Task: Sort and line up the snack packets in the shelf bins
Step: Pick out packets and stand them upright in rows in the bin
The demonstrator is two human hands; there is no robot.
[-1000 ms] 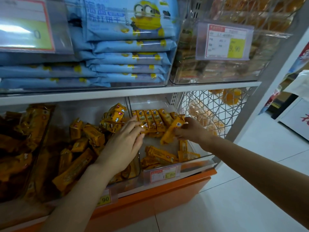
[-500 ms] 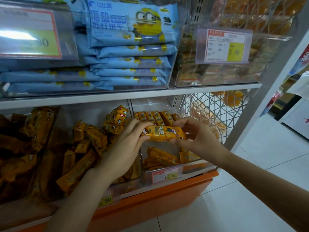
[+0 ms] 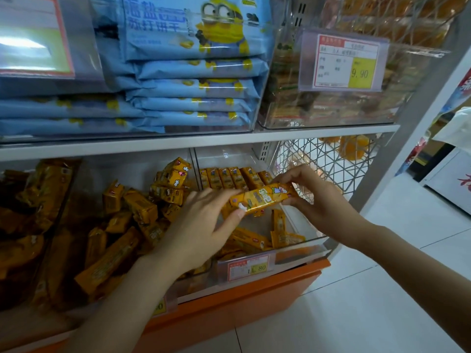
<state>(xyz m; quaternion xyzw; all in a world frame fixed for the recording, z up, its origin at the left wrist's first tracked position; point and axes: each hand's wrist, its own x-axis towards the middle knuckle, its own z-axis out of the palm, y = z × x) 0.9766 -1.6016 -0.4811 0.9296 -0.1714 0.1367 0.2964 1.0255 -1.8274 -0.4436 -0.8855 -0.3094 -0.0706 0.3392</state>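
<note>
**Packet** [image 3: 262, 200]: one orange snack bar, held level and slightly tilted above the middle of the right bin [image 3: 305, 233], printed face turned toward the camera.

**Left hand** [image 3: 201, 233]: the packet's left end is pinched between thumb and forefinger; the other fingers are spread loosely over the partition at the bin's left wall.

**Right hand** [image 3: 318, 202]: the packet's right end is gripped between curled fingers and thumb, over the bin's right wall.

**Row** [image 3: 229, 178]: orange packets are lined up side by side along the bin's back wall, behind the held packet.

**Loose packets** [image 3: 251, 238]: several are scattered flat at the bin's front, below the held packet; one [image 3: 279, 222] is stood on end near the right wall.

**Heap** [image 3: 142, 207]: orange packets are piled unsorted in the compartment just left of the bin.

**Price tag** [image 3: 251, 267]: fixed to the bin's front face; the printed figure is partly blurred.

**Wire basket** [image 3: 323, 159]: seen just right of the bin, behind the right hand.

**Shelf** [image 3: 178, 142]: a white board is set directly above the bin.

**Blue packs** [image 3: 198, 85]: stacked flat above the bin, on that shelf.

**Orange plinth** [image 3: 229, 307]: fitted below the bin, above the pale tiled floor [image 3: 356, 301].
</note>
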